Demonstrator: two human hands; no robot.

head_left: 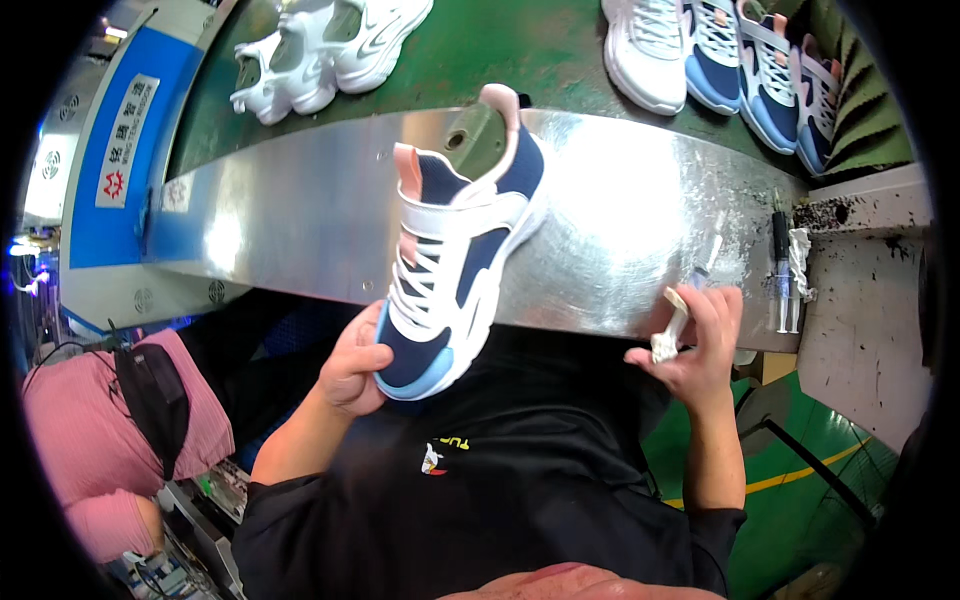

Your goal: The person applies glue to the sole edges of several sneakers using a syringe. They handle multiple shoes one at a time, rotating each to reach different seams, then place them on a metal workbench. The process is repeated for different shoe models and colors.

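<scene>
Sneaker in left hand, blue sign behind

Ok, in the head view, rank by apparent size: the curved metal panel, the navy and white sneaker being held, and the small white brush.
1. Curved shiny metal panel, largest.
2. Navy and white laced sneaker in the left hand; it is nearer the camera, yet clearly smaller.
3. Small white brush in the right hand, smallest.

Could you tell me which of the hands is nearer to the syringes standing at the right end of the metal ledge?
Right. The right hand, holding a small white brush, is just left of the syringes; the left hand grips the sneaker far left.
</scene>
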